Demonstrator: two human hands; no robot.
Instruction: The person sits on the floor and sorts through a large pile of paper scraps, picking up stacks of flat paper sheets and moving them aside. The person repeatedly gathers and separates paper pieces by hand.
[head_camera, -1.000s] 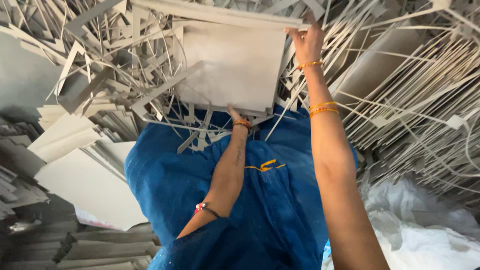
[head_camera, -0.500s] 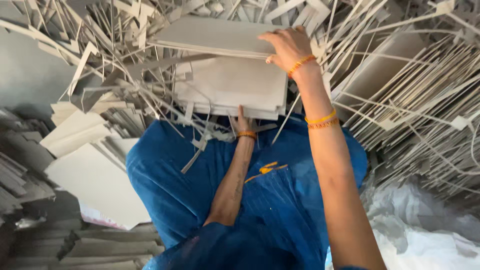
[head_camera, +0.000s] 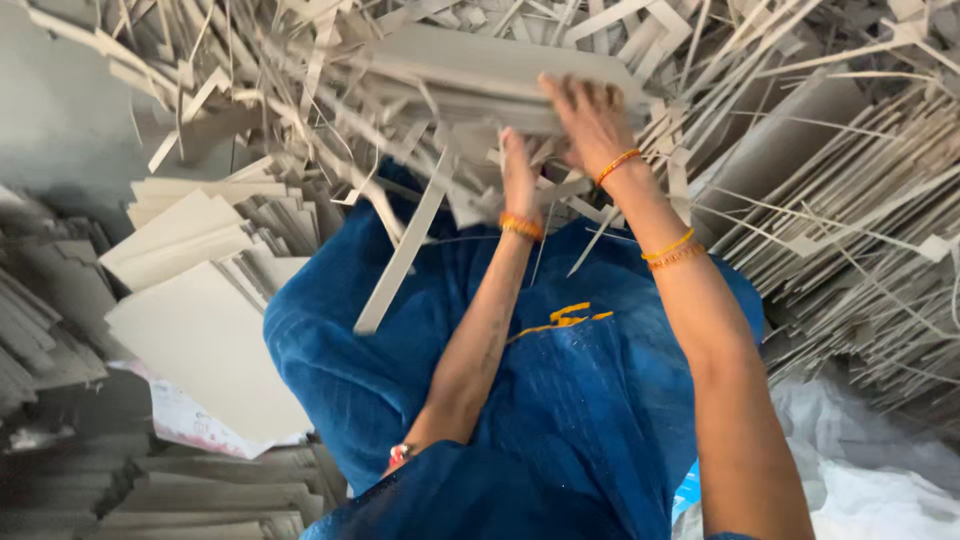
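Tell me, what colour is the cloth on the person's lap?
Deep blue cloth with a small yellow mark, seen in the head view.

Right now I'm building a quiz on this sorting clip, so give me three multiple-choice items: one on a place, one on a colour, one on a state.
1. Where does the stack of flat sheets lie?
A. left of the lap
B. on the white sack
C. on the right forearm

2. What colour is the garment over the lap?
A. red
B. blue
C. green

3. How is the right hand?
A. hanging at the side
B. flat on the floor
C. raised against the board bundle

Key: 1 A, the sheets sit left of the blue cloth; 2 B, the cloth is plainly blue; 3 C, its fingers press the bundle beside the left hand.
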